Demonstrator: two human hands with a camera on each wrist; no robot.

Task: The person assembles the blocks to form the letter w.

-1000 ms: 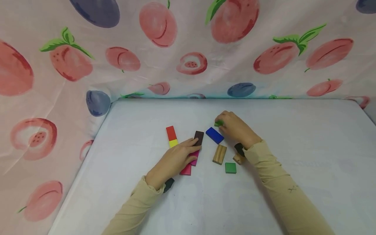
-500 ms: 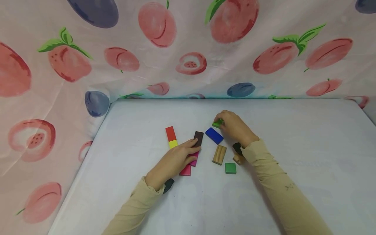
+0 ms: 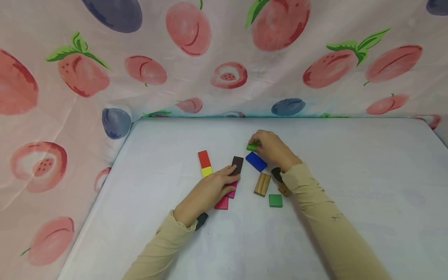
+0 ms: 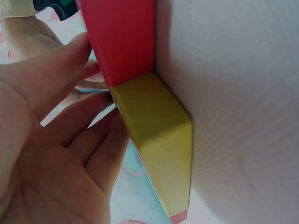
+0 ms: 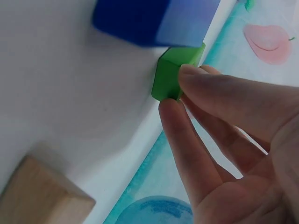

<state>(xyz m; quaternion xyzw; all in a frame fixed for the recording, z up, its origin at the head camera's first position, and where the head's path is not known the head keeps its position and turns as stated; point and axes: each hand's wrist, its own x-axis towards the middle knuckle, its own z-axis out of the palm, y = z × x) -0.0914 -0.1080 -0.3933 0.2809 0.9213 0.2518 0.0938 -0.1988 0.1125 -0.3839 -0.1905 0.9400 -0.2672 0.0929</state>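
Observation:
My right hand (image 3: 273, 148) pinches a bright green block (image 5: 167, 78) between thumb and fingertips, at the far side of the blue block (image 3: 256, 161). My left hand (image 3: 207, 190) rests with extended fingers on the dark brown block (image 3: 238, 163) and the magenta block (image 3: 231, 193) below it. Beneath that hand, a pinkish-red block (image 3: 221, 203) shows at the near end. Left of the hand lie a red block (image 3: 204, 158) and a yellow block (image 3: 207, 171), end to end. In the left wrist view, the yellow block (image 4: 156, 135) adjoins a red one (image 4: 122, 42).
Between the hands lie a grooved wooden block (image 3: 262, 184) and a darker green block (image 3: 275, 200). A small wooden piece (image 3: 284, 189) sits partly under the right wrist. The white table (image 3: 350, 155) meets a fruit-patterned cloth (image 3: 266, 89) at its back edge.
My right hand has slid leftward with the bright green block, which is now beyond the blue block's left end. The left hand stays in place.

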